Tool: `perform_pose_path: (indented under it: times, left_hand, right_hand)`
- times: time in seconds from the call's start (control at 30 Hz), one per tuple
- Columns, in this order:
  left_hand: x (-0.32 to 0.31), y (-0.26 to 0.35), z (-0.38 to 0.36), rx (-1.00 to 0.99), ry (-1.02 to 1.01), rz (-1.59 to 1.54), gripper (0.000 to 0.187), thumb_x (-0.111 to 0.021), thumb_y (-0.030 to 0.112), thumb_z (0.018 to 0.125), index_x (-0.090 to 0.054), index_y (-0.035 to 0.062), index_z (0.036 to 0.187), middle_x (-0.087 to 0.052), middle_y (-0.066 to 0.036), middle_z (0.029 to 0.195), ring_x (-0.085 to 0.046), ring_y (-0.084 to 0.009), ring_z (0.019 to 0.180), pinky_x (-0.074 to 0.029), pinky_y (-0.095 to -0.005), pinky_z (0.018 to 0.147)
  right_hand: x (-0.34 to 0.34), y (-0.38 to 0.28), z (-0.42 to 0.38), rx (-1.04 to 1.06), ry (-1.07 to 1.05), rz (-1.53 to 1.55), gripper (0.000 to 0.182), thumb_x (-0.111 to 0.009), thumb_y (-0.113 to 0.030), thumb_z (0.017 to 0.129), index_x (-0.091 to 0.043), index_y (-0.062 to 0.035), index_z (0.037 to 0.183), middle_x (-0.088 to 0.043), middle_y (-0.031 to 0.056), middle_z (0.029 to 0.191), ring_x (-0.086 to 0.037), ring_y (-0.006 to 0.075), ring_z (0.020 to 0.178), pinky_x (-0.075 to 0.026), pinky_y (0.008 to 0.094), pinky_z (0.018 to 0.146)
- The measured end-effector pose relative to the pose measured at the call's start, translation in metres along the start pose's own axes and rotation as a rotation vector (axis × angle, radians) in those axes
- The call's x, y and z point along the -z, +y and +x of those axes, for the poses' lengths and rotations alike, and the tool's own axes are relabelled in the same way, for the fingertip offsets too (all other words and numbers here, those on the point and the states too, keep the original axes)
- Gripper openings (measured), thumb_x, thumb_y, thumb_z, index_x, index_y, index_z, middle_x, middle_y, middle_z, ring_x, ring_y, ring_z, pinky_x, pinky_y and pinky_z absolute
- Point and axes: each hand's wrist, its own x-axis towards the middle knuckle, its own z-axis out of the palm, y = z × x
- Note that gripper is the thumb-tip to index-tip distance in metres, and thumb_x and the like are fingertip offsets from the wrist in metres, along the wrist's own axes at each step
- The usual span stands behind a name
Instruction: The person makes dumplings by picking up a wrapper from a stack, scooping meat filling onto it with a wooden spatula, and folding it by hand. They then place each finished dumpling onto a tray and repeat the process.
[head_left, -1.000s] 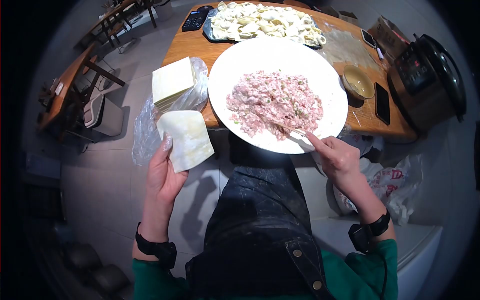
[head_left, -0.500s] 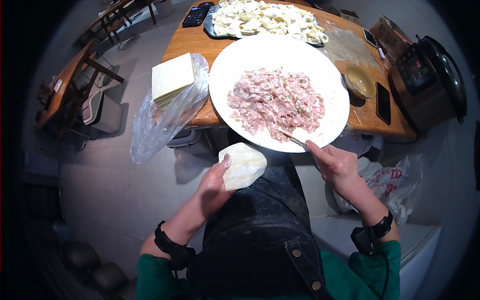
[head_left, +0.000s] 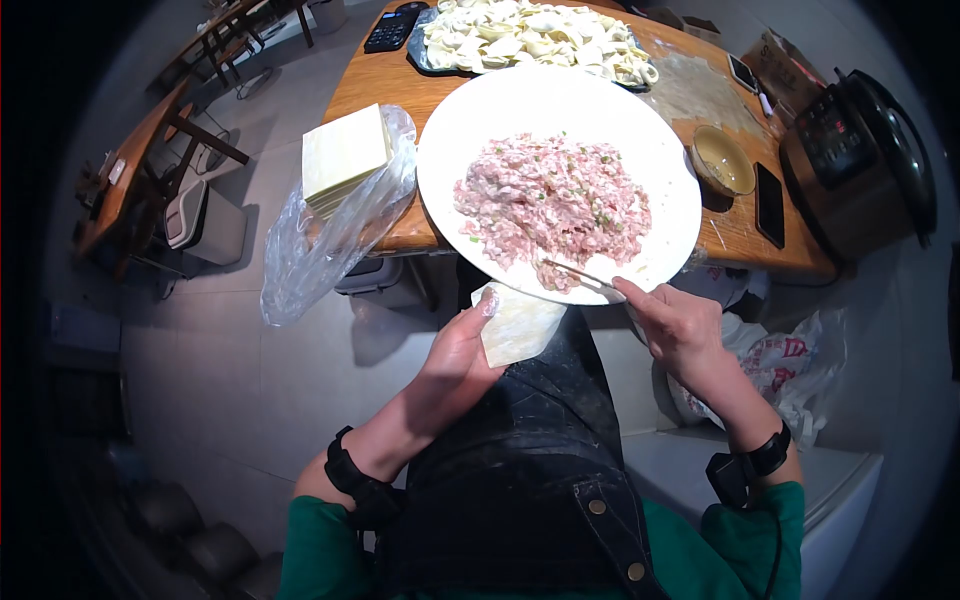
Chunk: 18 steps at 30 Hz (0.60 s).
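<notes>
My left hand (head_left: pixel 463 350) is closed on a pale wonton wrapper (head_left: pixel 522 325), thumb on top, just below the near rim of a large white plate (head_left: pixel 450 130). The wrapper's upper edge tucks under that rim. In my right hand (head_left: pixel 678 325) is a thin flat stick (head_left: pixel 580 273), pinched at the plate's near right edge. Its tip touches a small lump of minced meat filling (head_left: pixel 560 200) close to the rim. The main mound is pink with green bits. Left of the plate, a stack of square wrappers (head_left: pixel 345 155) sits on a clear plastic bag (head_left: pixel 345 245).
A tray of folded wontons (head_left: pixel 530 40) stands behind the plate. To the right are a yellowish bowl (head_left: pixel 722 160), a phone (head_left: pixel 768 205) and a multicooker (head_left: pixel 855 160). A calculator (head_left: pixel 391 31) lies at the back left. Plastic bags (head_left: pixel 780 365) are below the table's right side.
My left hand has moved right and up with the wrapper, bringing it against the plate's near rim. The stick has drawn a small lump of filling toward the rim.
</notes>
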Motion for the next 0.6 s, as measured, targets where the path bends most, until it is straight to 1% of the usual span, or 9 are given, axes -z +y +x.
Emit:
perform_pose_path:
  times: [0.03, 0.13, 0.27, 0.33, 0.37, 0.43, 0.47, 0.57, 0.6]
  left_hand:
    - [0.0, 0.0, 0.0, -0.004, -0.003, 0.0, 0.046, -0.034, 0.02, 0.097, -0.025, -0.0011, 0.136, -0.035, -0.016, 0.139, -0.036, -0.0262, 0.128, -0.025, -0.0398, 0.11]
    - [-0.004, -0.001, -0.001, -0.021, -0.001, 0.003, 0.045, -0.034, 0.02, 0.097, -0.025, -0.001, 0.136, -0.036, -0.016, 0.139, -0.037, -0.0263, 0.128, -0.026, -0.0398, 0.11]
    - [-0.003, -0.002, 0.0, -0.036, -0.021, 0.015, 0.045, -0.033, 0.021, 0.097, -0.025, -0.0012, 0.136, -0.036, -0.017, 0.138, -0.037, -0.0265, 0.128, -0.026, -0.04, 0.11]
    - [0.0, -0.003, 0.001, -0.02, -0.029, 0.001, 0.046, -0.031, 0.022, 0.098, -0.025, -0.0021, 0.136, -0.036, -0.018, 0.138, -0.037, -0.0269, 0.127, -0.027, -0.0403, 0.109]
    - [0.002, -0.003, 0.001, -0.027, -0.025, 0.0, 0.046, -0.031, 0.022, 0.098, -0.025, -0.0021, 0.136, -0.036, -0.018, 0.138, -0.037, -0.0269, 0.127, -0.027, -0.0403, 0.109]
    - [0.005, -0.005, 0.0, -0.04, -0.03, -0.006, 0.047, -0.03, 0.024, 0.098, -0.025, -0.0035, 0.135, -0.036, -0.019, 0.138, -0.038, -0.0276, 0.127, -0.027, -0.0405, 0.109]
    - [0.006, -0.005, -0.002, -0.042, -0.024, -0.008, 0.047, -0.03, 0.024, 0.098, -0.025, -0.0035, 0.135, -0.036, -0.019, 0.138, -0.038, -0.0276, 0.127, -0.027, -0.0405, 0.109]
    - [0.011, -0.002, -0.009, -0.063, -0.02, 0.036, 0.047, -0.031, 0.025, 0.098, -0.026, -0.0046, 0.135, -0.037, -0.019, 0.137, -0.039, -0.0282, 0.126, -0.028, -0.0409, 0.108]
    - [0.017, 0.002, -0.013, -0.056, -0.041, 0.036, 0.048, -0.031, 0.026, 0.098, -0.027, -0.005, 0.134, -0.038, -0.019, 0.136, -0.039, -0.0285, 0.126, -0.028, -0.0411, 0.108]
  right_hand:
    - [-0.001, 0.001, -0.003, -0.057, 0.031, 0.048, 0.049, -0.061, 0.0, 0.069, -0.061, -0.0189, 0.114, -0.052, 0.003, 0.061, -0.055, 0.0201, 0.051, -0.041, 0.033, 0.043]
    - [-0.005, -0.003, -0.007, -0.107, 0.006, 0.033, 0.047, -0.06, 0.001, 0.071, -0.061, -0.018, 0.114, -0.054, 0.0035, 0.063, -0.056, 0.0203, 0.052, -0.042, 0.0335, 0.045]
    - [-0.006, -0.017, -0.004, -0.104, -0.011, 0.036, 0.047, -0.061, 0.002, 0.07, -0.061, -0.0163, 0.114, -0.055, 0.0037, 0.063, -0.056, 0.0211, 0.052, -0.043, 0.034, 0.046]
    - [-0.01, -0.024, -0.005, -0.119, -0.059, 0.305, 0.051, -0.06, 0.002, 0.069, -0.06, -0.0155, 0.117, -0.054, 0.0029, 0.065, -0.056, 0.02, 0.054, -0.042, 0.0331, 0.046]
    - [-0.011, -0.031, -0.006, -0.112, -0.061, 0.309, 0.051, -0.06, 0.002, 0.069, -0.06, -0.0155, 0.117, -0.054, 0.0029, 0.065, -0.056, 0.02, 0.054, -0.042, 0.0331, 0.046]
    - [-0.014, -0.047, -0.011, 0.013, -0.02, 0.146, 0.058, -0.06, 0.003, 0.066, -0.057, -0.0165, 0.12, -0.053, 0.0021, 0.068, -0.055, 0.0188, 0.056, -0.042, 0.032, 0.045]
    - [-0.021, -0.05, -0.018, 0.031, -0.013, 0.151, 0.063, -0.06, 0.004, 0.064, -0.055, -0.0181, 0.123, -0.052, 0.0018, 0.07, -0.054, 0.0186, 0.058, -0.042, 0.0308, 0.046]
    - [-0.018, -0.047, -0.032, 0.024, -0.034, 0.083, 0.063, -0.06, 0.005, 0.064, -0.056, -0.0179, 0.122, -0.052, 0.0023, 0.07, -0.055, 0.0195, 0.058, -0.042, 0.0303, 0.047]
    - [-0.019, -0.041, -0.033, 0.031, 0.047, 0.202, 0.06, -0.059, 0.007, 0.066, -0.057, -0.0159, 0.121, -0.054, 0.0029, 0.069, -0.056, 0.0199, 0.059, -0.044, 0.0301, 0.048]
